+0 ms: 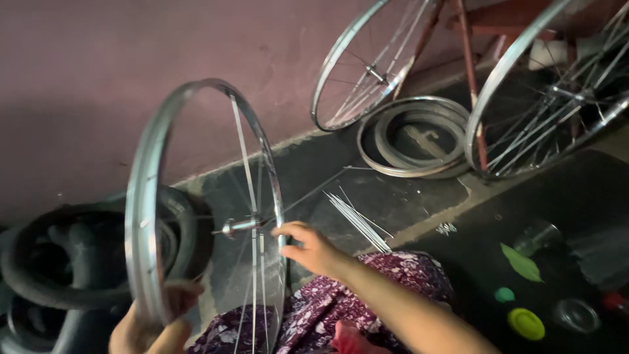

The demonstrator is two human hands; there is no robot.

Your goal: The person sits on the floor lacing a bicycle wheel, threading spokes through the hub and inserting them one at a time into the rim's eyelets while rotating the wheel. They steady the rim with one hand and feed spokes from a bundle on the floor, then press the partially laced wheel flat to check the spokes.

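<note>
Left hand point(147, 328) gripped the wheel rim point(141, 216) at its bottom edge, partly cut off, rim stood upright, axle point(239, 227) pointing sideways toward the right hand point(313, 250), fingers loosely curled at the spokes, grip unclear, loose spokes point(359, 221) lay beyond on the floor, more wheels point(373, 62) leaned at the wall.

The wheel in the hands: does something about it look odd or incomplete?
Yes. The wheel rim carries only a few spokes around its hub, so most of it is open. The left hand holds its lower edge; the right hand reaches near the hub. Loose spokes lie on the floor.
</note>
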